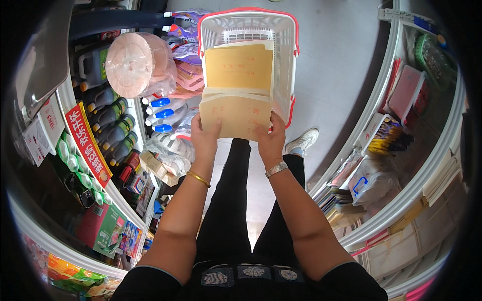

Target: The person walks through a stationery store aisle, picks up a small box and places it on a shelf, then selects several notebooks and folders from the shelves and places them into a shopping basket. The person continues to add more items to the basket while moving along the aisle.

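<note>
A stack of tan paper envelopes (235,114) with red print is held between my two hands. My left hand (205,133) grips its left edge, thumb on top, and my right hand (271,131) grips the right edge the same way. The fingers underneath are hidden. Just beyond lies a yellower stack of envelopes (239,67), also printed in red, in a white plastic shopping basket (284,67) with red handles. The near end of the basket is partly covered by the held stack. Whether that stack rests on the basket's rim, I cannot tell.
Shelves on the left hold dark bottles (122,148) and a red price sign (88,145). Plastic-wrapped round goods (130,64) and blue-capped bottles (162,113) crowd the basket's left side. Right-hand shelves carry a lidded plastic box (406,92) and stacked notebooks (335,207). Grey floor (331,75) lies between.
</note>
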A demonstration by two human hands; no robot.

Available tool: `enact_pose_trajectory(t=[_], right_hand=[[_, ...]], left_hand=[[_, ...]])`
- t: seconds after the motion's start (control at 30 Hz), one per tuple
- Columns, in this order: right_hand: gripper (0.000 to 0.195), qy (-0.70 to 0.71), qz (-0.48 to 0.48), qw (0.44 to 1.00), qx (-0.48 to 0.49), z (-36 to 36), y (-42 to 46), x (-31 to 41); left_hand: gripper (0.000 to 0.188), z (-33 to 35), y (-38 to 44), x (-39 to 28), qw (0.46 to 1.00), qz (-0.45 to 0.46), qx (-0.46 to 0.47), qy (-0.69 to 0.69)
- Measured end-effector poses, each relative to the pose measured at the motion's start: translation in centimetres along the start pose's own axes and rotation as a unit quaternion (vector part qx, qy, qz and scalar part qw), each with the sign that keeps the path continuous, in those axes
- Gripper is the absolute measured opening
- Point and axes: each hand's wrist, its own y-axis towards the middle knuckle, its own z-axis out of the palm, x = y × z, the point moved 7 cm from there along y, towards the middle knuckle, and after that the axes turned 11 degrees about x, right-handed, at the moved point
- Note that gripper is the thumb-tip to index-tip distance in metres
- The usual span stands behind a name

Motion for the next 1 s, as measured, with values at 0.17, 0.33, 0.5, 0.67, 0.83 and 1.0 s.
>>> enact_pose_trajectory(t=[0.17,0.33,0.5,0.67,0.83,1.0], right_hand=[[0.040,0.258,0.095,0.961,0.040,1.5,-1.1,-0.7],[0.048,0.272,0.113,0.950,0.105,2.1,-1.1,1.0],[0.045,-0.034,-0.096,0.975,0.197,1.8,-2.0,6.4],[0.043,-0.062,-0.319,0.918,0.229,1.3,-3.9,14.7],[0.040,0.081,-0.092,0.932,0.342,1.0,3.9,12.8],[0.034,0.227,0.097,0.913,0.325,1.9,15.5,4.7]], left_hand=[[0.052,0.0,-0.2,0.5,0.998,-0.034,0.017,-0.047],[0.053,-0.6,0.8,1.1,0.995,-0.071,0.041,-0.048],[0.048,-1.6,1.0,1.5,0.985,-0.049,0.063,-0.151],[0.038,-3.8,0.8,2.0,0.897,-0.131,0.157,-0.392],[0.058,-4.5,5.5,-4.0,0.890,0.017,0.319,-0.327],[0.064,-0.8,12.3,-7.2,0.972,-0.073,0.200,-0.100]])
